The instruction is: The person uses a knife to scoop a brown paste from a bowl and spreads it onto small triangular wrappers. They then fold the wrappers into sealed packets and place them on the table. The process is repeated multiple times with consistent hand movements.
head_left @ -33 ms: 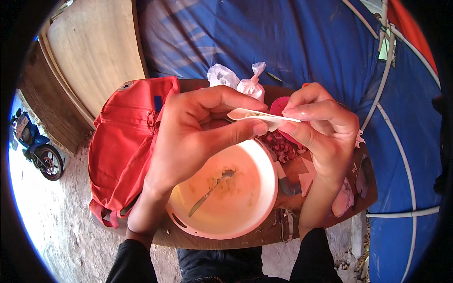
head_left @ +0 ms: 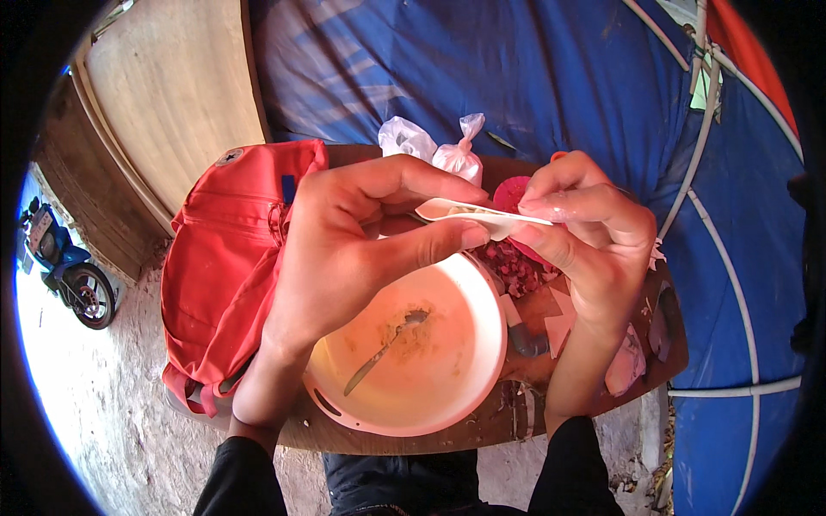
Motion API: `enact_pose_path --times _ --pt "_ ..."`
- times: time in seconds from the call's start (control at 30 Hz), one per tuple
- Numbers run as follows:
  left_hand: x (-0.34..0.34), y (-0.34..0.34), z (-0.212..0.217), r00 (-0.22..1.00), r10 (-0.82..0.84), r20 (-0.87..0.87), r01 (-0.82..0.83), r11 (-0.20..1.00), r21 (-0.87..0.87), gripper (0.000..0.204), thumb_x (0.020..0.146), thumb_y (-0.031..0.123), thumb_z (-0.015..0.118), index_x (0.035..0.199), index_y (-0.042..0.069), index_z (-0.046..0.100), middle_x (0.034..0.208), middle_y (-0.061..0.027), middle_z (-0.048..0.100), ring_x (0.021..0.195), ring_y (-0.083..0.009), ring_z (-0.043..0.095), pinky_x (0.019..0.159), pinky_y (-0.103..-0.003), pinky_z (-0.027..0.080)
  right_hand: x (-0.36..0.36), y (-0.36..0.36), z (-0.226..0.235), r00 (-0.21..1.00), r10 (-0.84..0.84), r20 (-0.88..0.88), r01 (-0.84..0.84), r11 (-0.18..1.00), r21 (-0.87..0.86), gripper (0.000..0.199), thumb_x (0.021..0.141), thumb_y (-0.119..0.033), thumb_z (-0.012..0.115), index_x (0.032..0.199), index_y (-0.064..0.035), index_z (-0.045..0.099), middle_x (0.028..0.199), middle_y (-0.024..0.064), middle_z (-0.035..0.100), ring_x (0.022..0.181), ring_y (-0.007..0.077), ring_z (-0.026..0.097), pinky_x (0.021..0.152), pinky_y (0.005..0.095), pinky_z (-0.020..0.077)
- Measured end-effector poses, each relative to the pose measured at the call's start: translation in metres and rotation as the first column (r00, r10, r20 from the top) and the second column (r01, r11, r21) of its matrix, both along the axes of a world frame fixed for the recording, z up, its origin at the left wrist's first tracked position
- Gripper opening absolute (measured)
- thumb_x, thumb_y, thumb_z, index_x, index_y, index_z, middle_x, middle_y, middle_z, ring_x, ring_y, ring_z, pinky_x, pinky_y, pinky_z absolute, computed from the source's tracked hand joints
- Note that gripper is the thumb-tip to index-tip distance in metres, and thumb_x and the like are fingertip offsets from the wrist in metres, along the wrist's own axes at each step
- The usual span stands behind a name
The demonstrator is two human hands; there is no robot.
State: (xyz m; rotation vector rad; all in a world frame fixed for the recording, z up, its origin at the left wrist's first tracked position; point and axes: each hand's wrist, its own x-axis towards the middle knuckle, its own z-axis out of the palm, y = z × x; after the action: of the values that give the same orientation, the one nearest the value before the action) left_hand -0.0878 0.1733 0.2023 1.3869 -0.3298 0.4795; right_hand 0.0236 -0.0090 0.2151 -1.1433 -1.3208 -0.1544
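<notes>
Between both hands, above the bowl's far rim, a thin white dumpling wrapper (head_left: 499, 225) is folded over a little pale filling. My left hand (head_left: 357, 236) pinches its left part between thumb and fingers. On the right end, the thumb and fingertips of my right hand (head_left: 594, 228) press together, with pale wet smears on the fingers. Below them stands a wide, pale plastic bowl (head_left: 493, 344). A metal spoon (head_left: 368, 368) lies inside it, its tip in brownish residue. My left hand and wrist cover the bowl's upper left side.
A red backpack (head_left: 219, 267) lies left of the bowl on the brown table (head_left: 508, 434). Behind my hands are tied plastic bags (head_left: 459, 159), a pink round item (head_left: 509, 191) and reddish chopped bits (head_left: 516, 268). Pale flat pieces (head_left: 559, 322) lie on the right. A blue tarp (head_left: 516, 77) hangs behind.
My right fingertips and the wrapper's right end have shifted very slightly to the right. The bowl, spoon and backpack have stayed in place.
</notes>
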Motion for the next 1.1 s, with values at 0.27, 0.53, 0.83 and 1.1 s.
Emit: enact_pose_path --times 0.27,0.53,0.83,1.1 --pt "-0.005 0.004 0.006 0.946 0.186 0.266 -0.251 0.939 0.236 0.020 0.077 -0.011 0.077 0.096 -0.008 0.073 0.103 -0.0174 0.074 0.095 -0.0213 0.072 0.084 -0.031 0.059 0.003 0.004 0.002 0.993 0.022 0.115 -0.023 1.000 0.007 0.031 0.073 0.012 0.081 0.101 0.0005 0.074 0.100 0.0147 0.069 0.089 0.0156 0.067 0.077 0.0258 0.0544" --pt "0.006 0.008 0.002 0.977 0.166 0.135 -0.185 0.972 0.146 0.024 0.082 -0.006 0.077 0.105 -0.001 0.075 0.099 -0.0087 0.072 0.092 -0.0146 0.072 0.082 -0.026 0.058 -0.003 0.006 0.000 0.985 -0.129 0.118 0.147 0.976 -0.161 0.032 0.075 0.015 0.076 0.105 0.0049 0.069 0.103 0.0147 0.068 0.096 0.0204 0.067 0.088 0.0314 0.0532" --pt "0.008 0.015 0.003 0.936 0.196 0.293 -0.305 0.867 0.393 0.027 0.077 -0.010 0.079 0.103 -0.004 0.074 0.099 -0.0108 0.073 0.098 -0.0200 0.071 0.090 -0.031 0.057 -0.005 0.008 0.002 0.906 -0.274 0.324 0.321 0.942 -0.102 0.029 0.071 0.013 0.079 0.097 0.0029 0.071 0.091 0.0110 0.068 0.082 0.0176 0.066 0.074 0.0277 0.0505" --pt "0.011 0.010 -0.001 0.935 0.206 0.289 -0.282 0.926 0.252 0.020 0.082 -0.009 0.074 0.099 -0.001 0.077 0.095 -0.0088 0.074 0.090 -0.0159 0.073 0.082 -0.027 0.060 -0.005 0.007 0.004 0.907 -0.288 0.309 0.328 0.941 -0.085 0.026 0.069 0.009 0.084 0.091 0.0026 0.072 0.089 0.0108 0.069 0.080 0.0175 0.066 0.072 0.0274 0.0507"
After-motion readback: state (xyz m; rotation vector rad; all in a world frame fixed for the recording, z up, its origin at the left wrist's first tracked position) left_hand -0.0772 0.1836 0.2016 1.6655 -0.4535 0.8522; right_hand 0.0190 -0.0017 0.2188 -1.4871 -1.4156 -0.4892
